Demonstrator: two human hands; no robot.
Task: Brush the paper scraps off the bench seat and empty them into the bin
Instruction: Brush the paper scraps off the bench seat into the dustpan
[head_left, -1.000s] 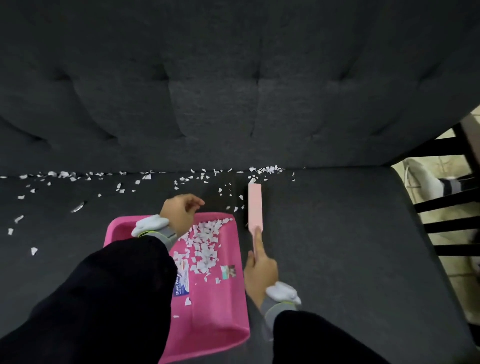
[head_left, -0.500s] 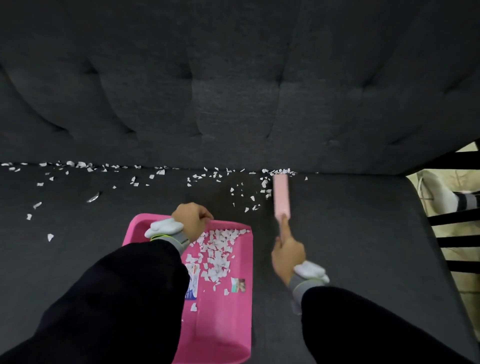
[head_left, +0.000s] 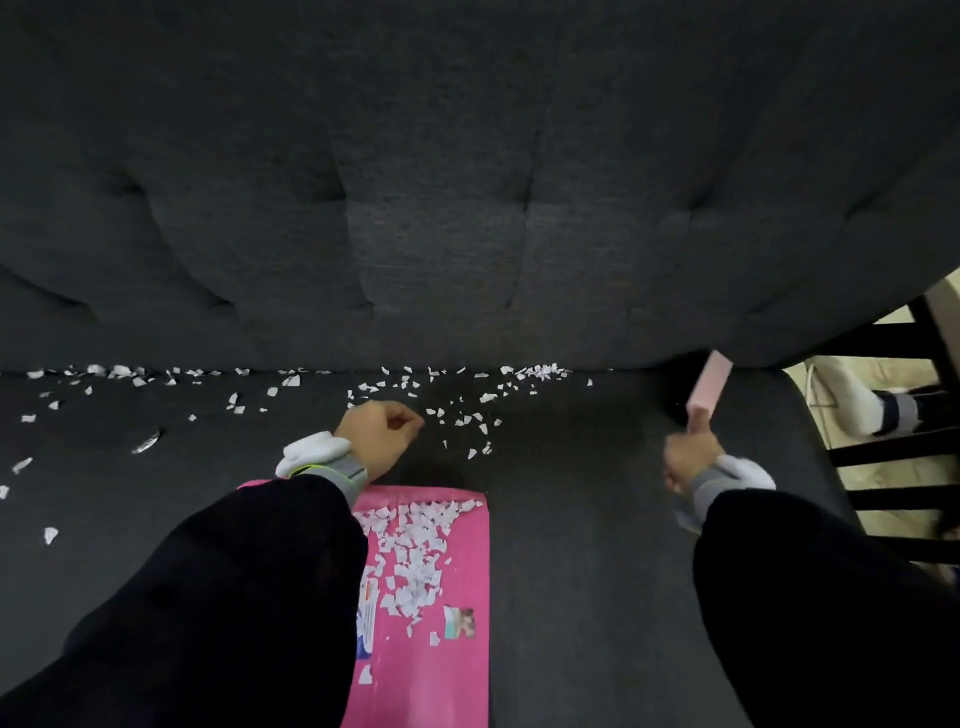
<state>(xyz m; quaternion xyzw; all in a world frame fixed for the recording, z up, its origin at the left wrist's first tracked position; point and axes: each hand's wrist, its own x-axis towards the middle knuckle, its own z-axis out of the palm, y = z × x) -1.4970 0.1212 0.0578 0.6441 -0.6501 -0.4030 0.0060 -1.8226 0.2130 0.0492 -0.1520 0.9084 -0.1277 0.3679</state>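
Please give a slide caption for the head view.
Right hand grips pink brush; curled left hand just beyond dustpan with paper scraps.

Black sleeves w/ grey wristbands, white pods on both.

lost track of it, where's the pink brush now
Head view, far right: the right hand grips the pink brush by the backrest, right of the scraps.

Seat between dustpan and brush lies open; backrest apparently walls the far side.
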